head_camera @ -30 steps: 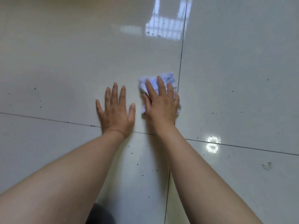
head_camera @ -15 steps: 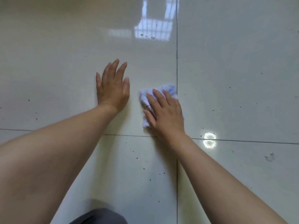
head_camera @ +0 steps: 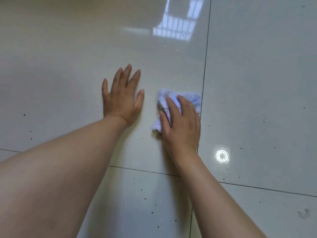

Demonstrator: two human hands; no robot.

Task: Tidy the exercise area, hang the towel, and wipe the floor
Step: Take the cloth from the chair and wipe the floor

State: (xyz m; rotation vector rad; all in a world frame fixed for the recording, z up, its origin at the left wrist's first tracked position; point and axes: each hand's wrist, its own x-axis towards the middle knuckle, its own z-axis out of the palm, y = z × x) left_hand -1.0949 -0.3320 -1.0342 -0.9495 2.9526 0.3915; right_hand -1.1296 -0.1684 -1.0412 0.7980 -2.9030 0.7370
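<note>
A crumpled pale blue-white cloth (head_camera: 192, 99) lies on the glossy grey tiled floor (head_camera: 68, 66), just left of a grout line. My right hand (head_camera: 180, 124) presses down on the cloth with its fingers laid over it and slightly bent; most of the cloth is hidden under the palm. My left hand (head_camera: 122, 98) lies flat on the tile a hand's width to the left of the cloth, fingers straight and spread, holding nothing.
Dark specks of dirt (head_camera: 145, 198) dot the tiles, mostly near me. Grout lines (head_camera: 205, 69) run away from me and across. A smudge (head_camera: 304, 214) marks the tile at the lower right. A window and a lamp (head_camera: 222, 156) reflect in the floor.
My right hand has slid the cloth a little toward me and turned it; more cloth now shows beyond the fingers. My left hand has stayed flat beside it after moving forward earlier.
</note>
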